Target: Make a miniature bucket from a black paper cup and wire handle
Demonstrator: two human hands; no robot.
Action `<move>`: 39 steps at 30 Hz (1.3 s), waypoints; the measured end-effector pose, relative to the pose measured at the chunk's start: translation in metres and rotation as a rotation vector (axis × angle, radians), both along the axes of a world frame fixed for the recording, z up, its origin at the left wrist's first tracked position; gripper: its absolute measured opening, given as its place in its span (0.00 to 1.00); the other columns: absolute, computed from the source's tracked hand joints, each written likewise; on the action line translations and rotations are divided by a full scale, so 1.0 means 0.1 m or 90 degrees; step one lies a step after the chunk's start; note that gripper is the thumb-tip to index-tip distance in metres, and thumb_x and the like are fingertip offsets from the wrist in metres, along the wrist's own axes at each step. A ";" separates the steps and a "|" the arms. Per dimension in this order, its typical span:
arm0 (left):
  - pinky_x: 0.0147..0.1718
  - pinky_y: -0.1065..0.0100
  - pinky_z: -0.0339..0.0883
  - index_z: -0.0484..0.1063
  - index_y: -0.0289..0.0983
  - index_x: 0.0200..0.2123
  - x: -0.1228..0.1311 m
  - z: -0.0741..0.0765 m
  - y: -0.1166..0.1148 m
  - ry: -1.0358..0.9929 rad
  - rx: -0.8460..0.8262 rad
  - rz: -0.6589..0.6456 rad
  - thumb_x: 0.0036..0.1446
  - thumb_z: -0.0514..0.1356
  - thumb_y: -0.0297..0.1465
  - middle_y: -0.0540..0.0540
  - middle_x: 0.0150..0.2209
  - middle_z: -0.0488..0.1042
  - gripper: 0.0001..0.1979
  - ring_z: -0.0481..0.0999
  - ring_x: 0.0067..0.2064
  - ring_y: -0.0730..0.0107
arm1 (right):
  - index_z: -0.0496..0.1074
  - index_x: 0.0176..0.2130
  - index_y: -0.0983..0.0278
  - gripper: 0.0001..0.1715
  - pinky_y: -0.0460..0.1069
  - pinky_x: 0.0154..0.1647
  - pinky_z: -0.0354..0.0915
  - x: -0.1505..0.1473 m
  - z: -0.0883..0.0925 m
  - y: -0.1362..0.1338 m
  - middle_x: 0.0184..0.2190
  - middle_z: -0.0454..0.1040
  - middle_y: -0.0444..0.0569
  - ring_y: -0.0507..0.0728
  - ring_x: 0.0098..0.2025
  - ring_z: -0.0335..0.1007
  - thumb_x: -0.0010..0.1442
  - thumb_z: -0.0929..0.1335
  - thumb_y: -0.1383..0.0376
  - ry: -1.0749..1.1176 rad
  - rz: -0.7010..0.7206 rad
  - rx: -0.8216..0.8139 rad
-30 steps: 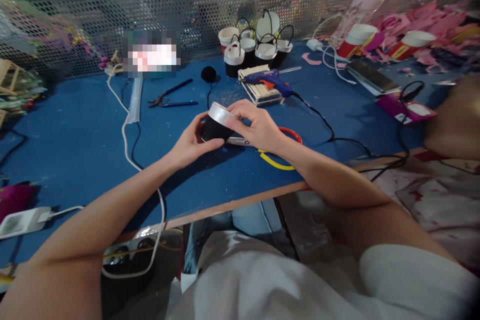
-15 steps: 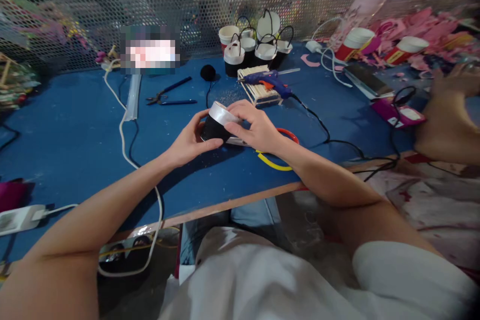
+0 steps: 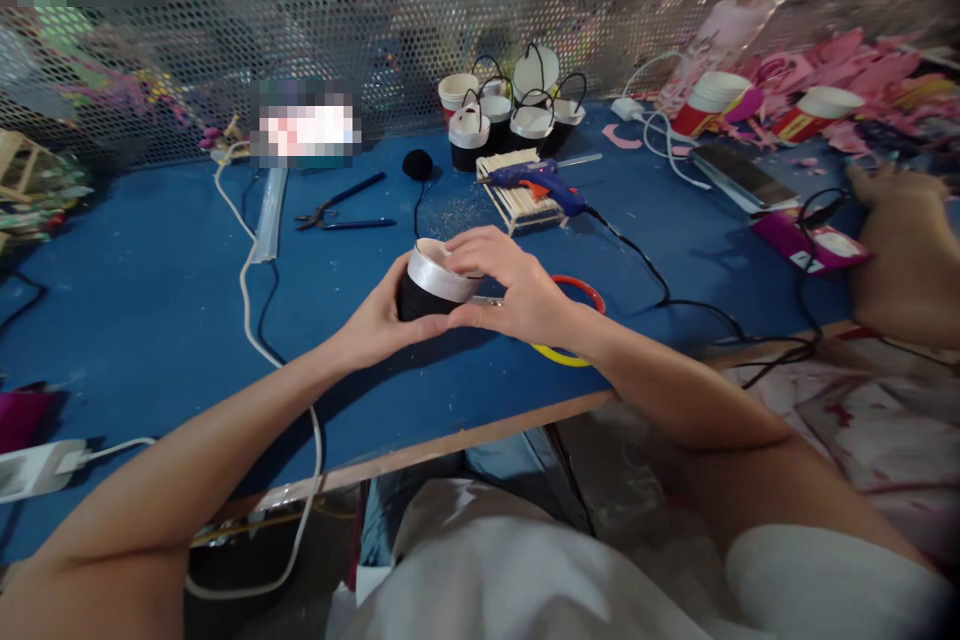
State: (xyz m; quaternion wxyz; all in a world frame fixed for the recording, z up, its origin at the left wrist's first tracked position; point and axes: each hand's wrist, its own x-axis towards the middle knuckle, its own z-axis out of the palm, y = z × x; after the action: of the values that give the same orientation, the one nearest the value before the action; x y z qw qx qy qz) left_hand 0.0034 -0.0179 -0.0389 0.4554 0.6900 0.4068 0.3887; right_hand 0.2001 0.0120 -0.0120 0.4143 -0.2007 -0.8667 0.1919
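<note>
A paper cup (image 3: 437,292), wrapped in black below and a shiny white band at the rim, is held between both hands above the blue table. My left hand (image 3: 379,315) curls round its left side, with the thumb along the bottom front. On the right, my right hand (image 3: 517,290) grips the cup, fingers over the rim and thumb low on the front. Scissors with a red and yellow handle (image 3: 581,292) lie partly hidden behind my right hand. Beyond the cup, a blue glue gun (image 3: 541,182) rests on a small rack of pale sticks (image 3: 517,205).
Several black-and-white cups with cord handles (image 3: 531,125) stand at the back by the mesh. Pliers (image 3: 341,205) and a black ball of cord (image 3: 418,165) lie left of the glue gun. A phone (image 3: 742,175) and another person's arm (image 3: 904,250) are at right. A white cable (image 3: 247,290) crosses the left.
The cup has tipped more upright, so its opening shows. My right fingers have shifted over the rim, and that thumb has moved down to the cup's lower front.
</note>
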 end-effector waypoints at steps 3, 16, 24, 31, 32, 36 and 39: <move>0.43 0.60 0.67 0.55 0.40 0.57 -0.03 0.00 -0.01 -0.093 -0.112 -0.034 0.48 0.64 0.35 0.41 0.49 0.67 0.34 0.71 0.45 0.59 | 0.67 0.37 0.63 0.22 0.56 0.48 0.62 0.02 0.01 0.02 0.38 0.72 0.52 0.59 0.48 0.64 0.48 0.71 0.52 0.038 -0.013 -0.005; 0.59 0.58 0.47 0.55 0.38 0.58 -0.01 0.04 0.00 -0.042 -0.010 -0.087 0.51 0.60 0.42 0.41 0.59 0.58 0.34 0.55 0.61 0.54 | 0.65 0.27 0.63 0.10 0.52 0.45 0.65 -0.04 -0.02 -0.09 0.34 0.69 0.49 0.54 0.47 0.65 0.59 0.66 0.63 0.031 0.030 -0.113; 0.53 0.61 0.56 0.56 0.35 0.57 0.02 0.01 -0.03 0.005 0.029 -0.045 0.52 0.59 0.42 0.41 0.55 0.63 0.32 0.63 0.54 0.58 | 0.67 0.35 0.63 0.24 0.54 0.48 0.62 -0.05 -0.05 -0.06 0.39 0.70 0.52 0.54 0.47 0.64 0.63 0.54 0.50 0.051 0.005 -0.098; 0.50 0.61 0.58 0.57 0.36 0.55 0.04 0.01 -0.07 0.035 0.039 -0.035 0.52 0.60 0.42 0.42 0.50 0.66 0.30 0.65 0.50 0.59 | 0.65 0.27 0.63 0.16 0.55 0.45 0.61 -0.09 -0.06 -0.08 0.27 0.72 0.47 0.56 0.43 0.67 0.63 0.60 0.59 0.015 -0.049 0.085; 0.51 0.61 0.58 0.56 0.36 0.55 0.04 0.01 -0.07 0.034 0.039 -0.034 0.51 0.60 0.41 0.42 0.51 0.65 0.31 0.64 0.51 0.59 | 0.66 0.27 0.63 0.16 0.55 0.45 0.61 -0.09 -0.06 -0.07 0.28 0.72 0.47 0.56 0.43 0.66 0.63 0.60 0.59 0.006 -0.052 0.082; 0.54 0.59 0.54 0.56 0.37 0.56 0.03 0.02 -0.06 0.002 0.019 -0.036 0.52 0.59 0.43 0.41 0.55 0.63 0.32 0.62 0.55 0.56 | 0.69 0.33 0.62 0.23 0.55 0.49 0.60 -0.02 0.00 -0.06 0.33 0.73 0.49 0.56 0.49 0.64 0.65 0.54 0.54 0.016 -0.007 -0.030; 0.57 0.58 0.51 0.55 0.37 0.57 0.02 0.00 -0.05 -0.050 -0.019 -0.037 0.52 0.57 0.47 0.40 0.58 0.59 0.34 0.57 0.59 0.53 | 0.70 0.38 0.62 0.26 0.56 0.52 0.59 0.01 0.04 -0.04 0.37 0.73 0.50 0.55 0.51 0.62 0.66 0.51 0.54 0.054 -0.005 -0.087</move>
State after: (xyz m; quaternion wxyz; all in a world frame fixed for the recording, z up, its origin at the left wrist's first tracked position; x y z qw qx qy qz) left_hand 0.0055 -0.0224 -0.0388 0.4922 0.6788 0.3741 0.3962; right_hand 0.2015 0.0078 -0.0083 0.4367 -0.2239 -0.8324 0.2575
